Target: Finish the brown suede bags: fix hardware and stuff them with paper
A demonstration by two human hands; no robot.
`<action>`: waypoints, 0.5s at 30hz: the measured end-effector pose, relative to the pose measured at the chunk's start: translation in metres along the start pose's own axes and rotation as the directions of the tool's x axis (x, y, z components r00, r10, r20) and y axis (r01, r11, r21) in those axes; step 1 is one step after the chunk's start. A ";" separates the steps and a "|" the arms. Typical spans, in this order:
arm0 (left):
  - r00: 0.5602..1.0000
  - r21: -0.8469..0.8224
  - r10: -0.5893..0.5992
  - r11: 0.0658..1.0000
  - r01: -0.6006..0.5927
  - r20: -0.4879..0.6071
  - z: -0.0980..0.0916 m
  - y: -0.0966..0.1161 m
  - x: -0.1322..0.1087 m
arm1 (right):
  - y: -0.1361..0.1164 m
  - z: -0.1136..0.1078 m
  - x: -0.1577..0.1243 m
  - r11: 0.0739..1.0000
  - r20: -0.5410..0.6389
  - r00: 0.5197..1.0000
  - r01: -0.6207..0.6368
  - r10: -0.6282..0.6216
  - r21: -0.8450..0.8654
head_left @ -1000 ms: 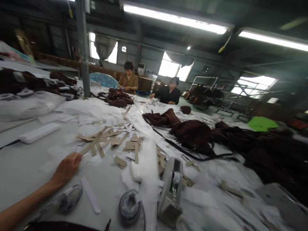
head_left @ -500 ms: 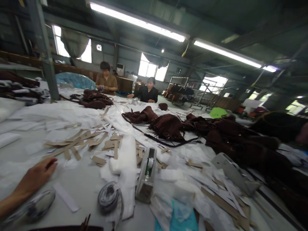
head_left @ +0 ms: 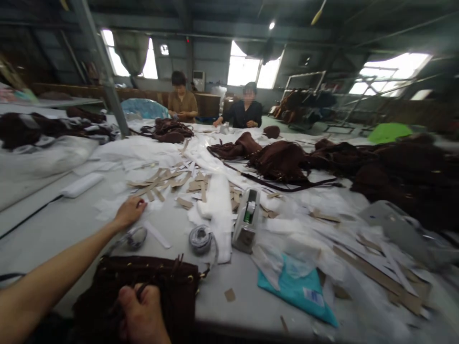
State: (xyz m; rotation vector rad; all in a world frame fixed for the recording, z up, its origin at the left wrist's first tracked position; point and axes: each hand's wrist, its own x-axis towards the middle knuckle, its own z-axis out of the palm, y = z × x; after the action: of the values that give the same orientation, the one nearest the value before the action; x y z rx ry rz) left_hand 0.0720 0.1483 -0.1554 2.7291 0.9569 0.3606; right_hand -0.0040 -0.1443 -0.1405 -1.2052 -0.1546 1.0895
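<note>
Through the head view I find the brown bag point(head_left: 177, 286) at the near edge of the table point(head_left: 211, 303), left of centre, lying with its gold-ringed rim toward the far side. The right hand point(head_left: 143, 308) is clenched over it, gripping what I take for a dark strap or fold of it; the fingers hide which. The left hand point(head_left: 131, 211) is farther out on the left, fingers curled, and I cannot tell whether anything is in them.

I judge the bag soft and floppy, fairly light, not slippery and hardly fragile, though it would sag from a single pinch. I would trust the ringed rim or a strap most, and mind the thin cords trailing there.

Just beyond the rim, a grey coil point(head_left: 200, 240) sits near the bag's right corner, and a smaller coil point(head_left: 136, 237) and a white strip point(head_left: 158, 234) lie close to the left hand. Past them I see scattered tan strips point(head_left: 156, 183), with a grey dispenser point(head_left: 245, 224) to their right. A blue packet point(head_left: 297, 294) lies at near right, apart from the bag. More brown bags point(head_left: 279, 162) crowd the far right.
</note>
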 end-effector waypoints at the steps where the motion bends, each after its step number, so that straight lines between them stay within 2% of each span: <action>1: 1.000 0.015 -0.023 1.000 0.023 0.015 -0.001 -0.003 0.004 | 0.003 0.000 0.002 1.000 0.030 0.999 0.026 -0.026 0.012; 5: 0.994 0.018 -0.072 0.997 0.071 0.077 -0.006 -0.016 0.017 | 0.004 -0.002 0.005 0.995 0.140 0.986 0.096 -0.094 -0.008; 8: 0.991 -0.023 -0.069 0.997 0.072 0.113 -0.009 -0.020 0.019 | 0.002 -0.003 0.006 0.992 0.147 0.983 0.115 -0.108 -0.044; 11: 0.990 -0.078 -0.050 0.995 0.060 0.129 -0.007 -0.022 0.016 | 0.008 0.000 0.010 0.993 0.097 0.990 0.106 -0.101 -0.049; 15: 0.993 -0.163 -0.028 0.986 0.046 0.113 -0.002 -0.022 0.012 | 0.022 0.004 0.017 0.999 -0.035 0.998 0.043 -0.042 0.008</action>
State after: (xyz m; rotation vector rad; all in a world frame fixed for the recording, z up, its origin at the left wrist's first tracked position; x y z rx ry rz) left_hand 0.0677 0.1730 -0.1582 2.5488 0.9049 0.2664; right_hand -0.0109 -0.1302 -0.1633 -1.2076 -0.1481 1.0307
